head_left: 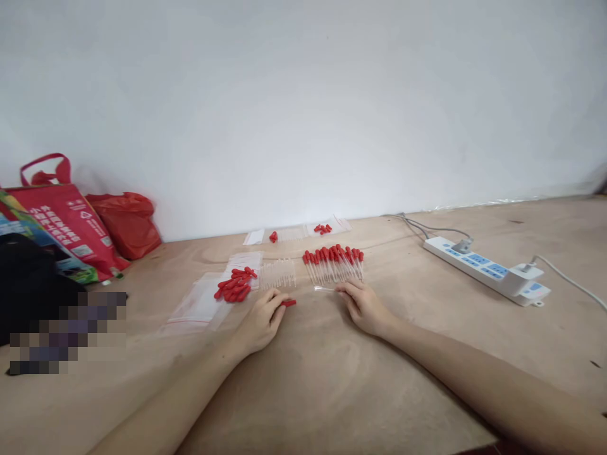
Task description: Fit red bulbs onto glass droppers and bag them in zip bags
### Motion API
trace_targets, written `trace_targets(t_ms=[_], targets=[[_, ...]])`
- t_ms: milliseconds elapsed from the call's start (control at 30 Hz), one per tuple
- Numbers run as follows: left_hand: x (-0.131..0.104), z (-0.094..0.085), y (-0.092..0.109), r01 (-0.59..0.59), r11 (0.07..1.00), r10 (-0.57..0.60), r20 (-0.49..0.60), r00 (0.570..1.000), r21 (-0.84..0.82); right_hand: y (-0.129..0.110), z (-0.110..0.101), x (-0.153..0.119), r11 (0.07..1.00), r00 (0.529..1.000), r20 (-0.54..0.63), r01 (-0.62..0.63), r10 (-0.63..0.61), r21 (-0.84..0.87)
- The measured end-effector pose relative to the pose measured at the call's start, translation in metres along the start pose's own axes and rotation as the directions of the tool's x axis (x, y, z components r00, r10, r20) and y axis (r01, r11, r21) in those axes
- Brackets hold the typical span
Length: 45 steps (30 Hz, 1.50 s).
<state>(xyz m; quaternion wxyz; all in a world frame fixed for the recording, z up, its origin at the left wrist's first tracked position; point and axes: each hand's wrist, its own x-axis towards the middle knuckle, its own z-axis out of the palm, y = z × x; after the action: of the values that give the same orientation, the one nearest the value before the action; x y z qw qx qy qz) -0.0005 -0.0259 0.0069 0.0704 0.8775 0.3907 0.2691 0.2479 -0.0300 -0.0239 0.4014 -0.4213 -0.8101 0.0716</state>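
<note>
Red handled bag (71,212) | white Chinese characters (57,226), too blurred to read | triangle sign (86,215)

A single small red bulb (289,303) is held pointing right. Beyond it to the right, a slim clear tube (324,289) is held sideways, its free end pointing left. Loose red bulbs (236,284) lie heaped at left; bare clear tubes (277,274) stand side by side at centre; red-topped tubes (333,258) lie in a row at right, tops on the far side.
</note>
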Motion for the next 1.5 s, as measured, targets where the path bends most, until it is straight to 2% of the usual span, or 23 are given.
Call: trace_targets(t_ms=[100,233,400,567,767,1133,1333,1500], targets=[[0.002,0.002,-0.001,0.025,0.999,-0.026,0.039,0.999,0.022,0.000,0.000,0.001,1.000,1.000,-0.002,-0.021,0.021,0.007],[0.007,0.007,-0.001,0.134,0.990,-0.134,-0.003,0.991,0.041,-0.007,0.003,0.004,0.999,0.999,0.018,-0.044,0.043,0.026],[0.009,0.013,0.008,0.192,0.973,-0.200,-0.044,0.979,-0.131,-0.021,0.008,0.003,0.995,0.997,0.056,-0.054,0.050,0.080],[0.006,0.016,0.012,0.154,0.957,-0.173,-0.059,0.983,-0.244,-0.026,0.007,0.002,0.995,0.996,0.079,-0.049,0.042,0.086],[0.004,0.020,0.011,0.183,0.913,-0.197,-0.001,0.980,-0.365,-0.025,0.006,0.002,1.000,0.993,0.117,-0.002,0.000,0.021],[0.001,0.017,0.017,0.050,0.972,-0.041,0.043,0.998,-0.231,-0.015,0.000,0.006,0.991,0.959,0.256,0.133,-0.123,-0.021],[0.001,0.015,0.023,0.012,0.988,-0.002,0.063,0.998,-0.154,-0.018,-0.003,0.005,0.974,0.953,0.261,0.189,-0.152,-0.123],[-0.001,0.014,0.025,-0.071,0.992,0.076,0.050,0.996,-0.108,-0.022,-0.004,0.004,0.973,0.950,0.258,0.207,-0.175,-0.105]])
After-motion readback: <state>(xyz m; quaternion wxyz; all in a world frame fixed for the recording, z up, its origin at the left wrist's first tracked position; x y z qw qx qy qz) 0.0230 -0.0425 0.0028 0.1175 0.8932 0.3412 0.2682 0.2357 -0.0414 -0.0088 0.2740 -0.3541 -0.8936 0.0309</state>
